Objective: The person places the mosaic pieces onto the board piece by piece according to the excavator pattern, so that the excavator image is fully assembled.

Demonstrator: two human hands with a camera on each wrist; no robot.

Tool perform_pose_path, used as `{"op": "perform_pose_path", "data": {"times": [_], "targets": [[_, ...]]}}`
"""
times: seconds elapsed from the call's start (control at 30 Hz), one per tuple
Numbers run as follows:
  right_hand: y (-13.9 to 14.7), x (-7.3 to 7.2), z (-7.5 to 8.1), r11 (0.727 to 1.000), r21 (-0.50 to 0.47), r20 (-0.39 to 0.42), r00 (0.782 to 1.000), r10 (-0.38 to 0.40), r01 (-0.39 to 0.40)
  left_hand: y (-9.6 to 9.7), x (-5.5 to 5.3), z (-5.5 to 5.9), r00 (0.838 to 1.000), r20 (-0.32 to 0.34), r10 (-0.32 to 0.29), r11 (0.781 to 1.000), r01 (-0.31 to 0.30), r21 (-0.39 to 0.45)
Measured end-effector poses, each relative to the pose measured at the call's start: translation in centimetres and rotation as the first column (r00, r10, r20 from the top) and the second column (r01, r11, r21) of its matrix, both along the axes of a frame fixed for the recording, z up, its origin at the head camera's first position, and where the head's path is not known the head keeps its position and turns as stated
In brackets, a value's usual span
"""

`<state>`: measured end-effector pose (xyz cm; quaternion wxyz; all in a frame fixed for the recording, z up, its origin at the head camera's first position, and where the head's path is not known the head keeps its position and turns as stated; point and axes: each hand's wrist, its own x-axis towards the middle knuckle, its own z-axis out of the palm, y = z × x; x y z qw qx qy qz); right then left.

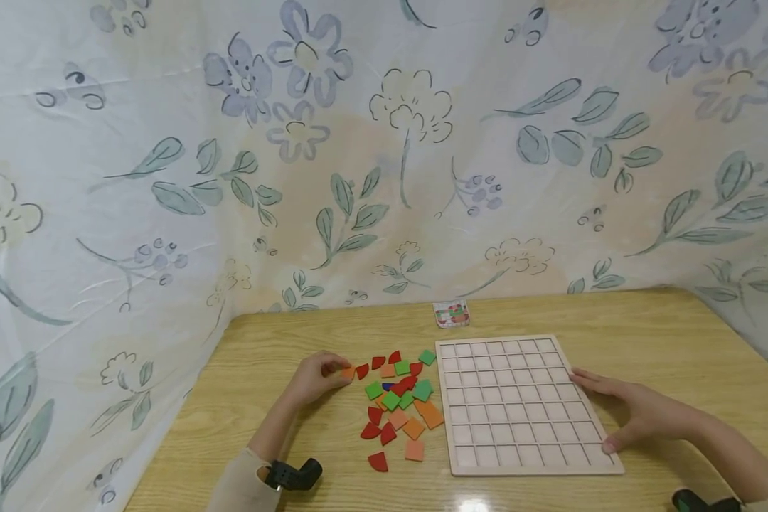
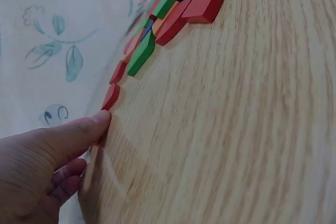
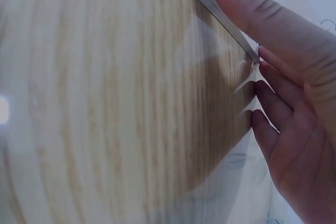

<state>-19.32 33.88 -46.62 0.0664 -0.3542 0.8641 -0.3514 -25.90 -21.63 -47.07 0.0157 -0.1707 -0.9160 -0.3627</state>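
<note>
In the head view my left hand (image 1: 316, 377) is at the left end of the pile, its thumb and forefinger pinching a small orange piece (image 1: 348, 372). In the left wrist view the thumb of that hand (image 2: 47, 153) hides the piece, close to a red quarter-round piece (image 2: 111, 96). Red quarter-rounds, green and orange squares and a little blue lie in a loose, partly overlapping heap beside a pale wooden grid board (image 1: 512, 405). My right hand (image 1: 646, 412) rests at the board's right edge, fingers extended, thumb on the rim near the front corner.
A small printed picture card (image 1: 451, 313) lies behind the board. The wooden table (image 1: 243, 384) ends at a flower-patterned cloth (image 1: 371, 156) at the back and sides. Dark straps with cameras (image 1: 294, 474) sit on the wrists.
</note>
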Motion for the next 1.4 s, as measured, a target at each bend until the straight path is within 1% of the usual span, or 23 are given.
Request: {"op": "perform_pose_path", "data": {"times": [0.1, 0.17, 0.3, 0.37, 0.6, 0.73, 0.9, 1.03, 1.2, 1.4], "targets": [[0.0, 0.0, 0.1, 1.000, 0.006, 0.019, 1.000, -0.004, 0.004, 0.0, -0.1, 0.0, 1.000, 0.004, 0.000, 1.000, 0.000, -0.009], [0.0, -0.1, 0.1, 1.000, 0.007, 0.018, 1.000, -0.005, 0.005, 0.0, -0.2, 0.1, 1.000, 0.009, -0.001, 1.000, 0.001, -0.020], [-0.1, -0.1, 0.1, 1.000, 0.000, 0.019, 1.000, -0.004, 0.004, 0.0, -0.3, 0.3, 0.999, 0.035, 0.020, 0.999, -0.019, -0.026], [-0.1, -0.1, 0.2, 1.000, -0.005, 0.026, 1.000, 0.000, 0.000, 0.0, -0.3, 0.4, 0.998, 0.050, 0.027, 1.000, -0.027, -0.009], [-0.1, 0.0, 0.1, 1.000, -0.017, 0.059, 0.998, 0.000, 0.001, 0.3, -0.2, 0.6, 0.988, 0.144, 0.052, 0.991, -0.069, 0.113], [0.0, 0.1, 0.0, 1.000, -0.023, 0.069, 0.998, -0.002, 0.004, 0.5, -0.2, 0.7, 0.984, 0.169, 0.063, 0.986, -0.088, 0.145], [0.1, 0.2, -0.2, 1.000, -0.029, 0.068, 0.998, 0.001, 0.001, 1.3, 0.0, 1.4, 0.982, 0.168, 0.081, 0.984, -0.105, 0.145], [0.1, 0.1, -0.3, 0.999, -0.032, 0.070, 0.998, 0.002, 0.000, 2.5, 0.0, 1.8, 0.986, 0.150, 0.067, 0.987, -0.088, 0.135], [0.2, 0.1, -0.3, 1.000, -0.024, 0.076, 0.997, -0.008, 0.010, 4.3, -0.1, 1.9, 0.991, 0.132, 0.028, 0.991, -0.044, 0.123], [0.0, 0.2, -0.2, 1.000, -0.022, 0.070, 0.998, -0.006, 0.007, 7.1, 0.0, 2.1, 0.992, 0.125, -0.026, 0.988, 0.007, 0.152]]}}
